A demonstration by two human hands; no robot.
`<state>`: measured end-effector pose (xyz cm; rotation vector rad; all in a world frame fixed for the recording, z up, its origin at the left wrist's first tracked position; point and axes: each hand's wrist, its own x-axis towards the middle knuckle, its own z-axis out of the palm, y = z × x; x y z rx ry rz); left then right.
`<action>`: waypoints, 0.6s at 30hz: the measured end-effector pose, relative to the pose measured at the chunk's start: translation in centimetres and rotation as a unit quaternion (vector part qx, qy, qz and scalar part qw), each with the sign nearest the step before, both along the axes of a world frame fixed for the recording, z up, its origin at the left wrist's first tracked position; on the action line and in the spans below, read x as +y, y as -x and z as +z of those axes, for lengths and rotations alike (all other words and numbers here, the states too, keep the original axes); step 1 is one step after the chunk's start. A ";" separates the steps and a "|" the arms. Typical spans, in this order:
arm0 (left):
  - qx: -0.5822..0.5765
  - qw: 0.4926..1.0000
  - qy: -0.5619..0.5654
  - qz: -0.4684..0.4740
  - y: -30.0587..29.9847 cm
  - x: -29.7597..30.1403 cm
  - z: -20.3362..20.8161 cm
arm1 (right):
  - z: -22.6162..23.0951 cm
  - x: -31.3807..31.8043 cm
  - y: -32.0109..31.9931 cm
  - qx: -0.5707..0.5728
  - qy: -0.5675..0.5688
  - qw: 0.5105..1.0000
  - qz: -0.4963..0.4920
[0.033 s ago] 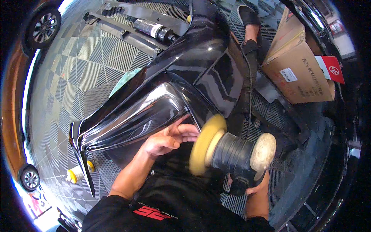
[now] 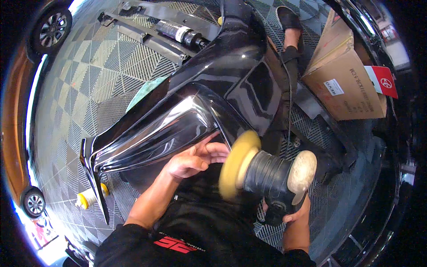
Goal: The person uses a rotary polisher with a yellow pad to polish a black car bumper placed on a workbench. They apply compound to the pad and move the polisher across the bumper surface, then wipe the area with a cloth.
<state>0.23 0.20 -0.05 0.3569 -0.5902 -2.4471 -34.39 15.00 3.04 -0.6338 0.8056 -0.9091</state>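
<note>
A large glossy black car body panel (image 2: 151,138) lies across my lap, with bright reflections on its curved face. My right hand (image 2: 299,212) is wrapped around the handle of a black polisher (image 2: 269,175), partly hidden behind it. The tool's yellow foam pad (image 2: 239,167) faces left and looks smeared, as if spinning. It is held off the panel's broad face, beside its lower edge. My left hand (image 2: 193,161) is at that edge, palm up with fingers stretched towards the pad and the thumb apart. Whether its index finger touches the panel is unclear.
A cardboard box (image 2: 344,86) stands at the right. Dark metal brackets (image 2: 142,38) and a black bottle (image 2: 180,34) lie at the far left. A yellow-and-white roller-shaped item (image 2: 92,196) rests on the tiled floor. The polisher's cord (image 2: 290,98) runs along my leg.
</note>
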 end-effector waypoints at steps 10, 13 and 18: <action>-0.013 0.999 -0.049 -0.012 0.8 1.4 -4.3 | 1.8 -3.8 -0.3 0.056 -0.017 0.996 0.073; -0.002 0.996 -0.090 -0.006 1.0 2.3 -5.1 | 3.3 -3.4 -0.7 0.139 -0.023 0.990 0.033; 0.047 0.993 -0.111 0.013 1.4 2.9 -7.9 | 5.4 -4.2 -3.7 0.191 -0.001 0.979 -0.065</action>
